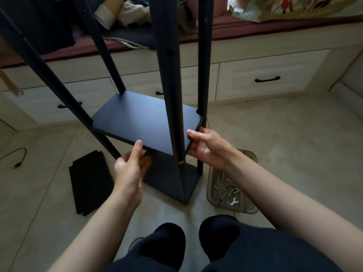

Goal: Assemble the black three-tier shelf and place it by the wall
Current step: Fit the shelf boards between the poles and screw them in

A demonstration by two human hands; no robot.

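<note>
on pale floor tiles (275,134), right hand (206,148) grips the middle shelf board (141,116); left hand (129,167) touches it, grip open.

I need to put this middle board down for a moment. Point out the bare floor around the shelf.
Bare tile lies right of the clear tray of bolts, out toward the drawers, and left of the loose black board, apart from the cable. It is crowded near the frame: the loose board on its left, the tray on its right, your knees in front.
</note>
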